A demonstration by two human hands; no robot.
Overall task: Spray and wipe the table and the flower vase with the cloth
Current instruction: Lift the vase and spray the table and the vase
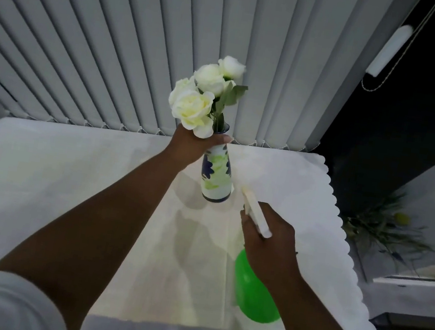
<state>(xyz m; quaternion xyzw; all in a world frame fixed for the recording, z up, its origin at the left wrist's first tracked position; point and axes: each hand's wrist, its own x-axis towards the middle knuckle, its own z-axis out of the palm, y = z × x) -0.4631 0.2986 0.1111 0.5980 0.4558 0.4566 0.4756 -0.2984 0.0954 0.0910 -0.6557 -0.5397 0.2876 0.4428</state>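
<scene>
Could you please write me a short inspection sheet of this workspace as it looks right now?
Surface: table covered by a white cloth with a scalloped right edge; faint damp-looking patches near the middle.
Job's things: flower vase with white roses, lifted and tilted above the table; green spray bottle with white nozzle aimed at the vase. Wiping cloth: nothing seen.
Clutter: nothing seen.
Hands: left hand grips the vase neck; right hand grips the sprayer head.
Cables: blind cord hanging at upper right.
Surroundings: vertical blinds behind; potted plant on the floor, right.
</scene>
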